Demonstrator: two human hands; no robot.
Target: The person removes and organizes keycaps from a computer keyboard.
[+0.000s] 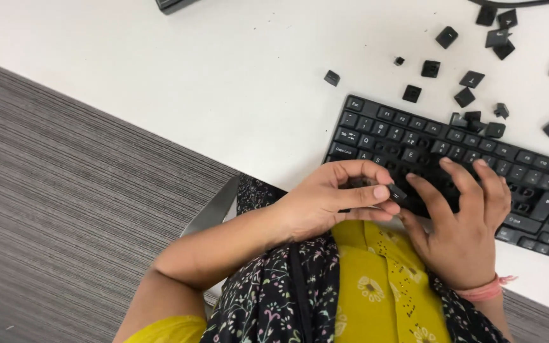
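One keycap [397, 193] between left hand [325, 203] fingertips

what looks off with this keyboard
Many keycaps lie loose on the white table above the keyboard, which shows bare gaps where keys are missing. The left hand pinches one keycap; the right hand rests on the keys.

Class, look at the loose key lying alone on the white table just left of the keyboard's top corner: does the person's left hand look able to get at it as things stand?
Probably yes. The loose key lies alone on the bare table, nothing between it and the left hand. But the fingers already pinch a small key.
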